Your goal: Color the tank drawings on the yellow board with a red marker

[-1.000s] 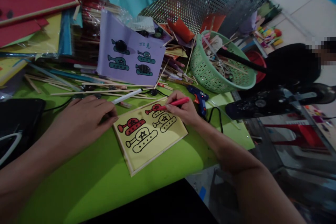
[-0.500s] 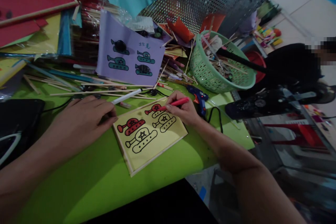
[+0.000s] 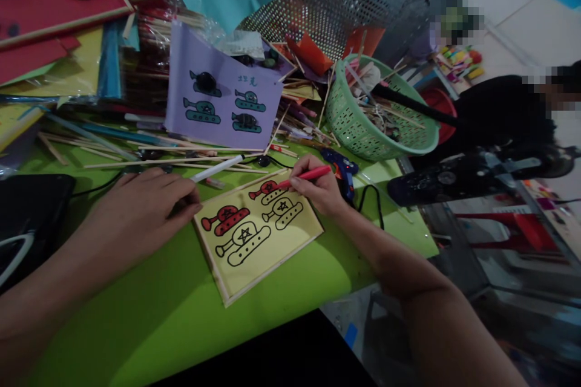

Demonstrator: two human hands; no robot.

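Note:
A yellow card (image 3: 267, 257) edged with thin wooden sticks lies on the green tabletop. Four black-outlined tanks with stars are drawn on it; the upper-left tank (image 3: 226, 219) is red, and the upper-right one (image 3: 269, 188) is partly red. My right hand (image 3: 315, 184) grips a red marker (image 3: 311, 175), its tip on the upper-right tank. My left hand (image 3: 152, 199) has curled fingers, with thumb and forefinger pinching at the card's left corner. A white marker (image 3: 220, 167) with a dark end juts out behind those fingers; whether they touch it is hidden.
Behind the card stands a purple sheet (image 3: 222, 81) with green tanks and dark stones. Wooden sticks (image 3: 177, 161) are scattered nearby. A blue glue gun (image 3: 342, 170) and a green basket (image 3: 381, 127) are to the right. A black object (image 3: 36, 211) lies left; a person in black (image 3: 499, 112) is beyond.
The red marker has tilted and shifted slightly in my right hand, its tip still on the upper-right tank. My left hand stays at the card's corner. The view has shifted a little.

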